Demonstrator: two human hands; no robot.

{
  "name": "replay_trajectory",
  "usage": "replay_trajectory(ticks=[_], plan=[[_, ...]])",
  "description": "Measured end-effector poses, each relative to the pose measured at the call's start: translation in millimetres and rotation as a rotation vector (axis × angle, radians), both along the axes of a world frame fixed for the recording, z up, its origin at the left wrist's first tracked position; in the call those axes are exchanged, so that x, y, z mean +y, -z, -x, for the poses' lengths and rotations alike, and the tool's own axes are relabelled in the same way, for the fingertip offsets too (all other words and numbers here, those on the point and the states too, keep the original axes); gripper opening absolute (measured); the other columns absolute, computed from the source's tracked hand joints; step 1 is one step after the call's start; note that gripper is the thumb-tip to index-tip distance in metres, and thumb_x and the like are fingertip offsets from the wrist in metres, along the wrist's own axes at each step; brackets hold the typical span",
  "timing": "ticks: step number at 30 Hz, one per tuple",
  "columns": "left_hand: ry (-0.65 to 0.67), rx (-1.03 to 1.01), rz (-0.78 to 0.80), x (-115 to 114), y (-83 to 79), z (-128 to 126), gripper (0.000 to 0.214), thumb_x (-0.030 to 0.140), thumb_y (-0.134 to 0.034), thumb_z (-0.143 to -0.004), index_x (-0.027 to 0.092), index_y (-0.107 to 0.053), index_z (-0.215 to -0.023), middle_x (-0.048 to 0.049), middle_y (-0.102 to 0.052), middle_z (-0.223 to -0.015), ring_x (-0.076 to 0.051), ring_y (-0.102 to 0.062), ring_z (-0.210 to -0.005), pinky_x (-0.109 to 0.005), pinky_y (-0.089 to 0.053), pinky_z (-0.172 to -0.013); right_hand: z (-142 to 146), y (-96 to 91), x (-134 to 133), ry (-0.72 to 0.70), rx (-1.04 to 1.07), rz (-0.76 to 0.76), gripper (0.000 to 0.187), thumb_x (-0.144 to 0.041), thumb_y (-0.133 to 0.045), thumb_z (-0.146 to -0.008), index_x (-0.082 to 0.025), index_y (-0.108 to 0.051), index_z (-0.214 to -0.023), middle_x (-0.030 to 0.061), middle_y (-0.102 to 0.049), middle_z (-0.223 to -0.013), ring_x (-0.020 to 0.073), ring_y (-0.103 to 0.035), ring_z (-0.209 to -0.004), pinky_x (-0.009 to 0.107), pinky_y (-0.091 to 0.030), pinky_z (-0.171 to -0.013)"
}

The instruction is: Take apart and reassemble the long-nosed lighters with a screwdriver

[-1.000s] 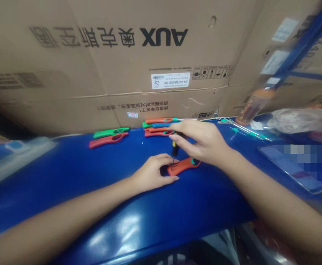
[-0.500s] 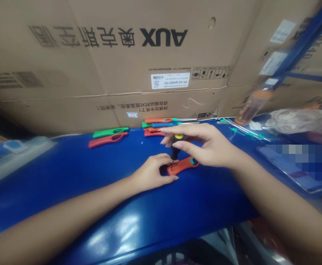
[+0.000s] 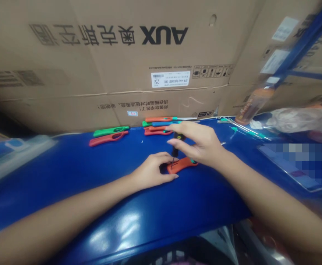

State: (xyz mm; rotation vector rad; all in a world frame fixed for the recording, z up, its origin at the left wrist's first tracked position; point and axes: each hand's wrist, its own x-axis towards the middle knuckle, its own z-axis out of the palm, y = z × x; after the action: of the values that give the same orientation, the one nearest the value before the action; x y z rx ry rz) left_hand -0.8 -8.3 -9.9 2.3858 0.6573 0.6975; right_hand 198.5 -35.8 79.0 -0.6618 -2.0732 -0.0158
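An orange plastic handle piece (image 3: 182, 164) with a green end lies on the blue table (image 3: 94, 176). My left hand (image 3: 152, 171) pinches its near end and holds it down. My right hand (image 3: 198, 142) grips a small screwdriver (image 3: 175, 148) with a black and yellow handle, held upright, its tip pressed into the orange piece. The fingers of both hands are closed on what they hold.
Green and red handles (image 3: 109, 135) lie at the back left. More orange, blue and green ones (image 3: 159, 125) are stacked behind my right hand. Big cardboard boxes (image 3: 122, 55) wall the table's far side. An orange bottle (image 3: 253, 103) and a plastic bag (image 3: 301, 119) sit at right.
My right hand's fingers have shifted around the screwdriver handle, spreading half a second ago and closing again now. The left hand and the orange piece have stayed put.
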Motion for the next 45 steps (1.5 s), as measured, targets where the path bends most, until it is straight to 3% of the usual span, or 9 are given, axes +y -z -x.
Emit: replay_trajectory(ticks=[4,9,14,18,22,26,30,34,45], plan=[[0.017,-0.002,0.016,0,-0.1,0,0.041,0.036,-0.079,-0.079,0.017,-0.072,-0.115,-0.0072,-0.07,-0.102,-0.021,-0.068,-0.09,-0.034,-0.055,-0.086,1,-2.0,-3,-0.162,0.005,0.176,0.025,-0.021,-0.051,-0.1,-0.019,-0.073,-0.111,0.007,-0.077,-0.105,0.0168,-0.07,-0.102,0.032,-0.056,-0.091],[0.004,0.004,0.011,0,-0.7,0,0.042,0.035,-0.079,-0.079,0.017,-0.071,-0.116,-0.0064,-0.07,-0.1,-0.021,-0.068,-0.087,-0.033,-0.055,-0.082,1,0.0,-2,0.026,0.067,0.005,0.019,-0.028,-0.066,-0.093,-0.021,-0.075,-0.108,0.0073,-0.077,-0.104,0.0193,-0.07,-0.098,0.034,-0.056,-0.092],[0.02,-0.005,0.017,0,-1.6,0,0.041,0.034,-0.079,-0.079,0.019,-0.071,-0.117,-0.0065,-0.071,-0.102,-0.021,-0.068,-0.09,-0.035,-0.055,-0.086,-4,-1.6,1,-0.164,0.028,0.279,0.025,-0.028,-0.061,-0.096,-0.02,-0.071,-0.117,0.0078,-0.075,-0.109,0.0174,-0.07,-0.096,0.032,-0.058,-0.085],[0.007,-0.003,0.021,0,-1.8,-1,0.042,0.034,-0.079,-0.078,0.019,-0.071,-0.117,-0.0065,-0.071,-0.102,-0.021,-0.068,-0.089,-0.035,-0.055,-0.085,-4,-0.1,2,0.009,0.054,0.1,0.022,-0.031,-0.069,-0.09,-0.02,-0.074,-0.109,0.0076,-0.075,-0.104,0.0193,-0.068,-0.097,0.035,-0.055,-0.089],[0.015,0.004,0.018,0,-0.6,0,0.04,0.036,-0.078,-0.079,0.019,-0.072,-0.115,-0.0066,-0.071,-0.101,-0.021,-0.068,-0.088,-0.035,-0.055,-0.085,-3,-3.1,-3,-0.143,-0.063,0.243,0.031,-0.023,-0.054,-0.099,-0.021,-0.066,-0.127,0.0071,-0.074,-0.113,0.0171,-0.068,-0.103,0.034,-0.055,-0.092],[0.015,-0.002,0.001,0,1.0,-1,0.036,0.034,-0.079,-0.079,0.015,-0.073,-0.109,-0.0086,-0.072,-0.104,-0.023,-0.068,-0.095,-0.036,-0.054,-0.088,-2,-6.8,-7,-0.012,-0.051,0.059,0.027,-0.033,-0.07,-0.09,-0.02,-0.072,-0.114,0.0085,-0.075,-0.105,0.0205,-0.069,-0.098,0.036,-0.055,-0.092],[0.008,0.004,0.007,0,1.1,0,0.04,0.035,-0.079,-0.078,0.017,-0.072,-0.113,-0.0068,-0.07,-0.099,-0.021,-0.068,-0.089,-0.034,-0.055,-0.084,-5,-9.1,-8,-0.094,-0.193,0.178,0.033,-0.025,-0.056,-0.097,-0.026,-0.065,-0.129,0.008,-0.07,-0.127,0.0222,-0.063,-0.12,0.042,-0.05,-0.104],[0.001,0.002,0.018,0,0.8,0,0.038,0.034,-0.08,-0.078,0.018,-0.072,-0.112,-0.0062,-0.071,-0.1,-0.022,-0.068,-0.09,-0.034,-0.055,-0.084,-5,-5.1,-7,0.003,-0.031,0.067,0.024,-0.029,-0.068,-0.091,-0.023,-0.072,-0.114,0.0068,-0.075,-0.106,0.0205,-0.07,-0.099,0.035,-0.056,-0.092],[0.01,0.005,0.012,0,0.4,-1,0.038,0.037,-0.078,-0.08,0.017,-0.072,-0.111,-0.008,-0.071,-0.103,-0.024,-0.068,-0.095,-0.037,-0.054,-0.09,-4,-10.5,-10,-0.017,-0.054,0.076,0.026,-0.028,-0.066,-0.092,-0.019,-0.072,-0.116,0.0099,-0.074,-0.11,0.0211,-0.068,-0.104,0.036,-0.054,-0.095]])
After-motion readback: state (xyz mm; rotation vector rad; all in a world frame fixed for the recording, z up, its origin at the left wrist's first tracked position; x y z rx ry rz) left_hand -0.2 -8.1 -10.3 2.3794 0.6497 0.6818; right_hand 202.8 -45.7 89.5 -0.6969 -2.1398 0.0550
